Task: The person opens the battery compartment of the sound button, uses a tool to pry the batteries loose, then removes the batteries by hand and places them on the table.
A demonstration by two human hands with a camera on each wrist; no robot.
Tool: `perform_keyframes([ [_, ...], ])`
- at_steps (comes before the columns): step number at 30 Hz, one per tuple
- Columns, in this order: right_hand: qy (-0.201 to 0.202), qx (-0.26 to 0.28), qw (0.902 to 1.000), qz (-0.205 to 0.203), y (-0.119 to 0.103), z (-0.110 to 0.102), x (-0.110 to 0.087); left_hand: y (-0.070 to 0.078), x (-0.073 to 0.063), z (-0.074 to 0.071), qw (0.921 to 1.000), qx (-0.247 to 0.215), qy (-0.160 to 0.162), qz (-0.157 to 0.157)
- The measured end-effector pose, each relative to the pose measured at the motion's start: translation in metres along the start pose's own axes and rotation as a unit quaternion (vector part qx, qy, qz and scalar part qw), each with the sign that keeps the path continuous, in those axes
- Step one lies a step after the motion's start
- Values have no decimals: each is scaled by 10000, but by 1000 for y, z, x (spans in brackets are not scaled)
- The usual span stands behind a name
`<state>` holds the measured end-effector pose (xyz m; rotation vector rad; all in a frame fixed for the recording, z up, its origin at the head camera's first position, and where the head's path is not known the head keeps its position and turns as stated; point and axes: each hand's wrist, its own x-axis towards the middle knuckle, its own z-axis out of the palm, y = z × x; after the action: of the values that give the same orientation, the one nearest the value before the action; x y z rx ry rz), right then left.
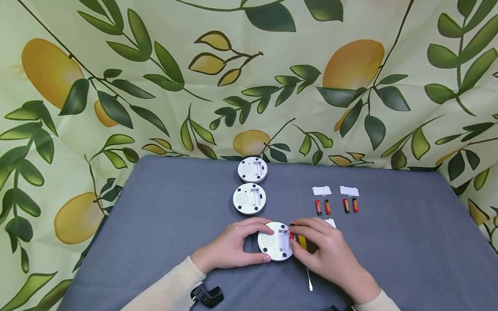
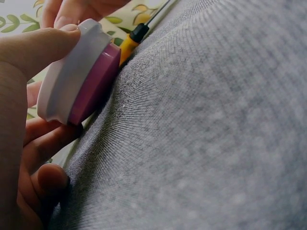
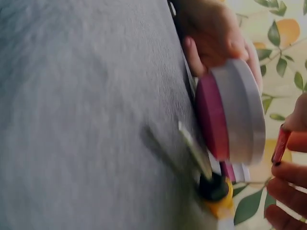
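Observation:
My left hand [image 1: 238, 245] grips the left side of a round white battery-powered device [image 1: 267, 241], thumb on its front rim. The device lies with its open battery compartment facing up; its underside shows purple in both wrist views. At the device's right edge, my right hand [image 1: 328, 249] pinches a small red battery [image 3: 280, 143] between thumb and fingers, close beside the compartment. A screwdriver with a yellow handle [image 1: 302, 242] and black collar lies on the table under the right hand, its metal shaft [image 1: 309, 278] pointing toward me.
Two more round white devices, one nearer [image 1: 249, 198] and one farther [image 1: 252, 169], lie behind, compartments up. To the right are a pair of red batteries [image 1: 318, 207], another pair [image 1: 346, 206] and white covers [image 1: 321, 190]. Another white piece [image 1: 331, 222] is partly hidden behind the right hand.

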<state>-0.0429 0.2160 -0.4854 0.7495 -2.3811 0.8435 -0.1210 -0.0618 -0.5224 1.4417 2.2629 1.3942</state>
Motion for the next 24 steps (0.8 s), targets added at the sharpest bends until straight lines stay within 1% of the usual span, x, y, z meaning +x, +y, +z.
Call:
perform_keyframes([
  [4, 337, 35, 9991, -239, 9, -6, -2, 0, 0, 0, 10000, -36, -17, -67],
  [6, 504, -4, 9981, -342, 14, -9, -3, 0, 0, 0, 10000, -3, 0, -43],
  [9, 634, -107, 9973, -343, 20, -15, -6, 0, 1, 0, 10000, 15, -28, -82],
  [14, 750, -271, 9966, -199, 32, -28, -20, 2, 2, 0, 9995, -84, -144, -259],
  [17, 685, -267, 9973, -27, 39, -35, -30, 3, 2, 0, 9995, -104, -149, -276],
  [22, 256, -380, 9977, 497, 45, -49, -46, 3, 2, 0, 9997, -81, -96, -215],
  [24, 138, -472, 9971, 576, 46, -52, -51, 2, 2, 0, 9997, -69, -89, -207],
])
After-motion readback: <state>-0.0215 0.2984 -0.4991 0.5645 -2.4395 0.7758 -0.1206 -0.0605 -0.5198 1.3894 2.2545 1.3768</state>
